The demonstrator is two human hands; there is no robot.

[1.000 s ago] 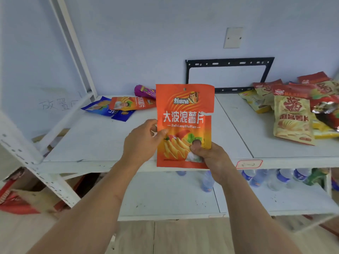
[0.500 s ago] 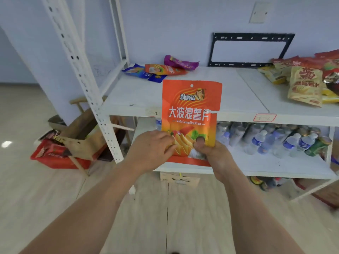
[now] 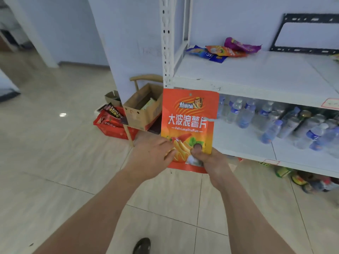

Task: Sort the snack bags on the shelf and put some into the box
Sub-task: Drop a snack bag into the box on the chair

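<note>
Right hand (image 3: pixel 211 162): clenched on the lower right corner of the orange snack bag (image 3: pixel 189 123); thumb pressed flat on the printed front, remaining fingers curled behind the bag and hidden by it.

Left hand (image 3: pixel 152 154): fingers together and nearly straight, tips laid against the lower left edge of the bag. Could not be determined whether the left thumb pinched the bag from behind; that side was covered by the hand itself.

Orange snack bag: held upright, printed face toward the camera, in front of the left end of the white shelf (image 3: pixel 256 74). Lower third partly covered by both hands; bottom seam visible below the fingers. Small tear or notch seen on the right edge, at mid height.

Cardboard box (image 3: pixel 141 110): stood open on the floor, left of the bag and behind it, beside the shelf upright. Contents only partly visible; a pale packet showed inside. Right side of the box cut off by the bag.

Red crate (image 3: pixel 110 127): touching the box on its left, holding dark and red packets.

Upper shelf board: three snack bags (image 3: pixel 223 51) lay overlapped at the back left corner, blue, orange and purple.

Lower shelf board: water bottles (image 3: pixel 256 116) grouped right of the bag, blurred.

Shoe tip (image 3: pixel 142 245) seen at the bottom edge of the view.
</note>
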